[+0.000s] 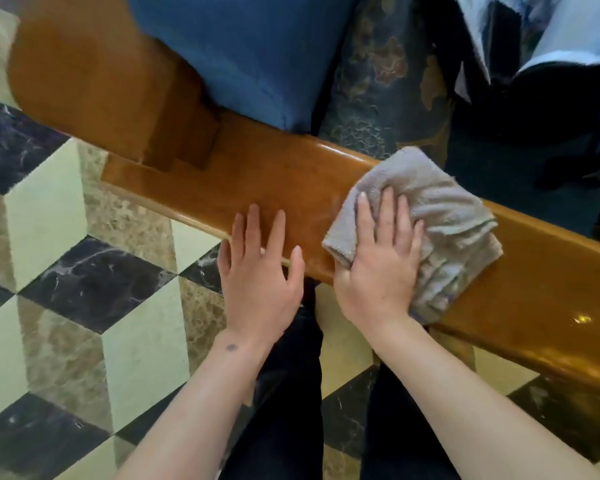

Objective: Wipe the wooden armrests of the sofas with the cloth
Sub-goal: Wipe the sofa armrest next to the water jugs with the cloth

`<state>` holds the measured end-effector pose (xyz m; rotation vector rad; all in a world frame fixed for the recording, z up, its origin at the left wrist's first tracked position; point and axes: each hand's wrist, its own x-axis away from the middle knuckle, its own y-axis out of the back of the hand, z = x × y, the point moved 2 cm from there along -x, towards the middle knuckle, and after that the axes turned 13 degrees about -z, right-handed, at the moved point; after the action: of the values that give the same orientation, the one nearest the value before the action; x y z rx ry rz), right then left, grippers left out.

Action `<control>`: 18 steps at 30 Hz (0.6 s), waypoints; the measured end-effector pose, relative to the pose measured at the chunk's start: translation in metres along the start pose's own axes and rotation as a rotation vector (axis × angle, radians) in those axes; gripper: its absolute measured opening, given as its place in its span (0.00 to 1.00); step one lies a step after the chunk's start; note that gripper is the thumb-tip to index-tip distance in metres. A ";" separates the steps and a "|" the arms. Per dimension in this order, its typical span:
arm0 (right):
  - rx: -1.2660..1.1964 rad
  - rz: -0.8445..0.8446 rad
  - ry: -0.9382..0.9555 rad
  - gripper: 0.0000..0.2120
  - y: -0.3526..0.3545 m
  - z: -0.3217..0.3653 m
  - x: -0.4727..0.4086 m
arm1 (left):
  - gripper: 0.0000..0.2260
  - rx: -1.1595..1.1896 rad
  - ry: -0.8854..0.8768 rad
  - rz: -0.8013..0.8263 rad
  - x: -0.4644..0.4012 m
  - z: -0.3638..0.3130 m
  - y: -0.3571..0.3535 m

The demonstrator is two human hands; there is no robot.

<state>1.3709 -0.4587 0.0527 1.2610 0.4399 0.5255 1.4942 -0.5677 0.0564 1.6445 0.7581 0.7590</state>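
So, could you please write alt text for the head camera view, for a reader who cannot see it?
Seen from above, a person's right hand presses a crumpled grey cloth flat onto a glossy wooden sofa armrest, while the left hand rests open on the armrest's near edge. Blue cushions lie beyond the armrest, and a patterned marble floor lies below.

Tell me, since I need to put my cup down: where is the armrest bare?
Bare wood lies on the armrest between the blue cushion and the left hand, and right of the cloth. The middle is crowded by both hands; the right hand presses the cloth.
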 end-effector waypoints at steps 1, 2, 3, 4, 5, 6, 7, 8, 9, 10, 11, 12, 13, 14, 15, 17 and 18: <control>-0.035 0.012 0.096 0.40 -0.007 0.022 -0.009 | 0.26 0.015 0.030 -0.016 -0.005 0.013 0.003; -0.076 0.016 0.183 0.39 -0.013 0.043 -0.018 | 0.26 0.037 0.076 -0.036 -0.010 0.026 0.006; -0.118 0.008 0.260 0.37 -0.018 0.061 -0.027 | 0.25 0.058 0.128 -0.056 -0.014 0.038 0.009; -0.150 0.002 0.336 0.36 -0.025 0.081 -0.034 | 0.25 0.081 0.188 -0.068 -0.016 0.055 0.013; -0.165 0.002 0.408 0.35 -0.030 0.096 -0.041 | 0.25 0.109 0.232 -0.076 -0.017 0.067 0.017; -0.161 0.006 0.479 0.35 -0.034 0.106 -0.045 | 0.25 0.142 0.256 -0.080 -0.017 0.075 0.019; -0.145 0.018 0.556 0.35 -0.038 0.119 -0.048 | 0.24 0.185 0.274 -0.087 -0.017 0.084 0.021; -0.140 0.031 0.616 0.35 -0.043 0.129 -0.050 | 0.24 0.226 0.282 -0.099 -0.017 0.089 0.023; -0.142 0.040 0.657 0.34 -0.046 0.138 -0.051 | 0.24 0.269 0.287 -0.117 -0.017 0.092 0.025; -0.149 0.044 0.682 0.33 -0.047 0.144 -0.051 | 0.23 0.322 0.296 -0.138 -0.017 0.093 0.026; -0.154 0.045 0.699 0.33 -0.048 0.146 -0.052 | 0.23 0.383 0.311 -0.165 -0.018 0.093 0.028; -0.161 0.058 0.721 0.33 -0.047 0.146 -0.054 | 0.23 0.443 0.331 -0.200 -0.019 0.092 0.030; -0.176 0.078 0.763 0.33 -0.046 0.142 -0.057 | 0.23 0.492 0.346 -0.239 -0.019 0.090 0.032; -0.205 0.116 0.827 0.32 -0.043 0.135 -0.060 | 0.23 0.515 0.339 -0.275 -0.018 0.087 0.035; -0.243 0.162 0.911 0.31 -0.038 0.126 -0.063 | 0.24 0.507 0.302 -0.303 -0.016 0.082 0.038; -0.295 0.256 1.070 0.29 -0.030 0.102 -0.066 | 0.26 0.452 0.156 -0.308 -0.011 0.066 0.041; -0.299 0.295 1.136 0.28 -0.026 0.092 -0.065 | 0.27 0.440 0.089 -0.280 -0.008 0.060 0.041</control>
<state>1.3761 -0.5743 0.0524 0.6337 1.0699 1.5072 1.5419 -0.6155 0.0850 1.8450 1.2576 0.4869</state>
